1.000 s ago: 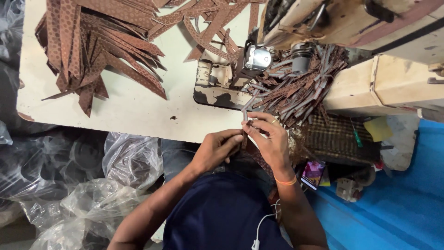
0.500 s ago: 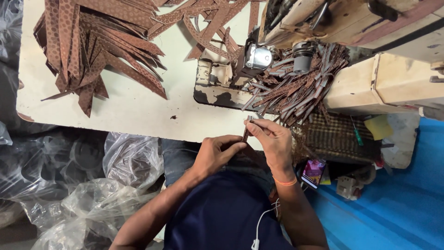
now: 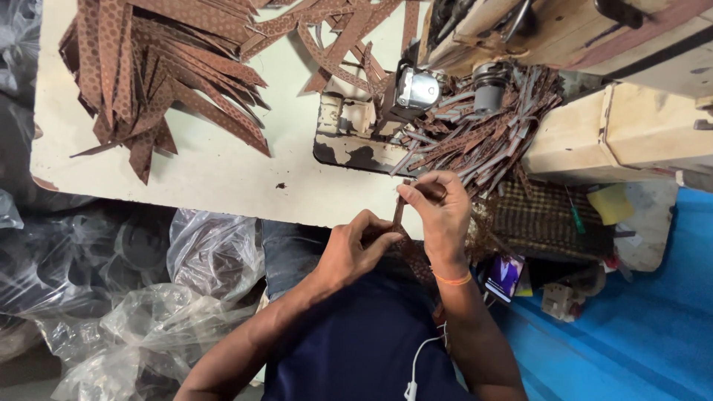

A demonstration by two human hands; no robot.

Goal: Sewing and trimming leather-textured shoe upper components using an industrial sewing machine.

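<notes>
A narrow brown patterned strip (image 3: 399, 215) is pinched between both hands just below the table's near edge. My left hand (image 3: 355, 249) grips its lower end, and my right hand (image 3: 440, 215) holds the upper end with fingertips at the table edge. The strip runs steeply between them. Behind my right hand, a heap of folded brown strips (image 3: 475, 134) lies beside the sewing machine's presser foot (image 3: 416, 89). A big fan of flat brown strips (image 3: 156, 82) is spread at the table's left.
The cream table (image 3: 223, 178) has a worn metal plate (image 3: 349, 141) under the needle. The machine body (image 3: 616, 126) fills the upper right. Clear plastic bags (image 3: 163, 297) pile at the lower left. A woven basket (image 3: 542, 219) and blue floor (image 3: 631, 334) lie to the right.
Both hands have drawn slightly apart, the left moving down and left, so the strip between them is stretched longer. The piles on the table are unchanged.
</notes>
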